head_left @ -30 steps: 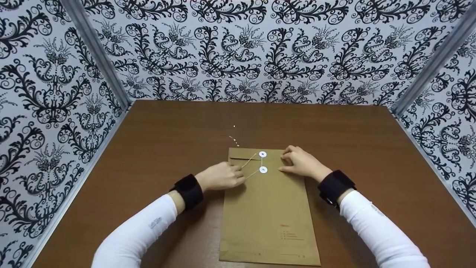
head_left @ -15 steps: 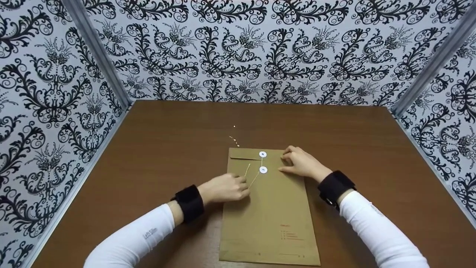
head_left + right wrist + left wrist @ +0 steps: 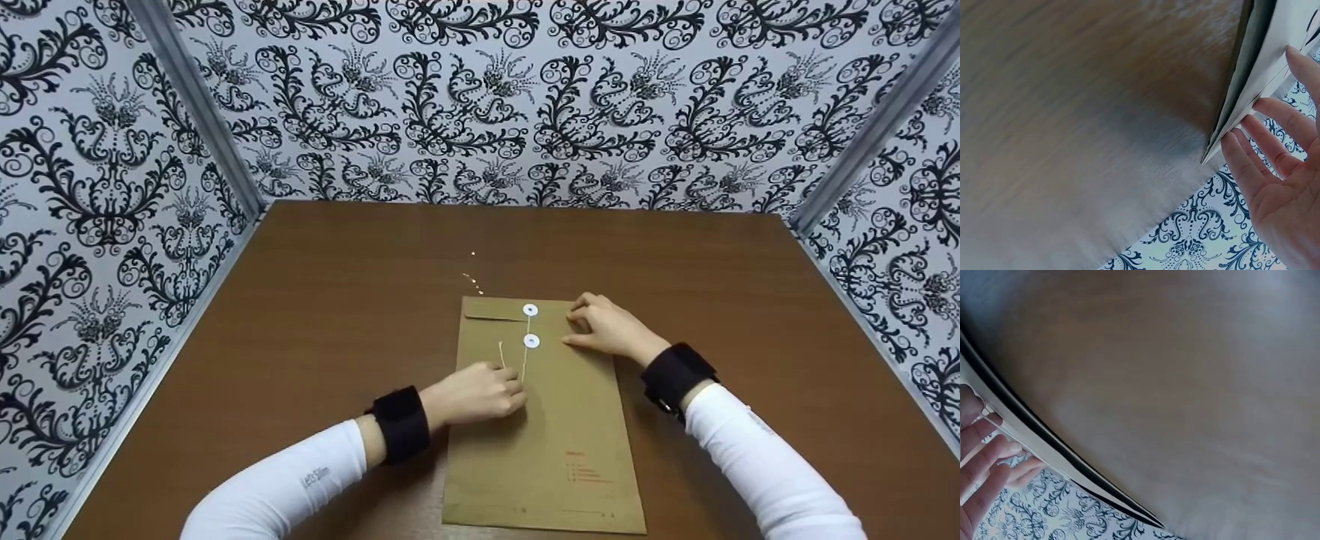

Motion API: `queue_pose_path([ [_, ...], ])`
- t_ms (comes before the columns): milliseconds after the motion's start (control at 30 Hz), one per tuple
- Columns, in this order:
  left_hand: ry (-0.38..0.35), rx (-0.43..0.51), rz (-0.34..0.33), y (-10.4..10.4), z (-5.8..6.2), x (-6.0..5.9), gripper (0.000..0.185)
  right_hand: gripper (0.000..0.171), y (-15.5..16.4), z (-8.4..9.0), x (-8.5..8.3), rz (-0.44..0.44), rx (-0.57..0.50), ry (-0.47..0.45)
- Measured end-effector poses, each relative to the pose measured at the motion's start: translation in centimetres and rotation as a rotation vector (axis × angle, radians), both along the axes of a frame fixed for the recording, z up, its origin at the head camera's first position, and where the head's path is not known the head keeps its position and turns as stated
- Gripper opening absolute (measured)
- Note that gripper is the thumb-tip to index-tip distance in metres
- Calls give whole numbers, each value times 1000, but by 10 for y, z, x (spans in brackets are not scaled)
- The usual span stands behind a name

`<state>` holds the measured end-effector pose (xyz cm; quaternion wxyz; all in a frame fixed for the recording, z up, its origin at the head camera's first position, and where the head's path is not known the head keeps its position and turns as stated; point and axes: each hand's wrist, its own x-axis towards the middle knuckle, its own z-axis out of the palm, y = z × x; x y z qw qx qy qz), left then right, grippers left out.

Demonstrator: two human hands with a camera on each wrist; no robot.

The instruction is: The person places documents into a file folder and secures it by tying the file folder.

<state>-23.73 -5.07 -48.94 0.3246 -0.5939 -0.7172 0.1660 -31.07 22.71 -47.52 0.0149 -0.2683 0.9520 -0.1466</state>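
A brown paper envelope (image 3: 544,427) is lying flat on the wooden table (image 3: 337,300), near the middle and close to the person's edge, flap end pointing away from them. Two white round discs are sitting on it: the upper disc (image 3: 530,310) on the flap, the lower disc (image 3: 531,341) just below on the body. A thin string (image 3: 525,361) is running down from the discs toward the left hand (image 3: 480,394).

The left hand is resting on the left part of the envelope, fingers curled and pinching the string (the loose end is sticking up just above the knuckles, near the lower disc). In the left wrist view the fingers (image 3: 985,461) are lying curled against a pale edge; the view is too blurred for the string itself to show there.

The right hand (image 3: 611,328) is lying on the upper right corner of the envelope, fingers fairly straight and pressing it down, gripping nothing. In the right wrist view the fingers (image 3: 1264,152) are lying spread and straight beside the envelope's edge (image 3: 1244,95).

Black wrist bands and white sleeves are showing on both arms. Black-and-white patterned walls (image 3: 525,97) are standing around the table on three sides.
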Motion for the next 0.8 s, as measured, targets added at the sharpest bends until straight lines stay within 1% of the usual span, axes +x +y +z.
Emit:
queue_pose_path([
  [200,-19,0,34,11,-1,4,12,40,0,1,0,4,8,-8],
  [433,-58,-15,66,17,4,7,12,33,-2,1,1,-2,2,1],
  [533,-103,-12,74,16,7,7,10,35,-3,0,2,-16,7,1],
  [600,-146,3,80,14,8,6,11,38,-3,0,3,-28,12,0],
  [700,-216,46,96,10,12,3,15,43,-3,1,5,-39,30,2],
  [800,-268,93,118,5,17,-1,16,43,-2,2,7,-49,44,16],
])
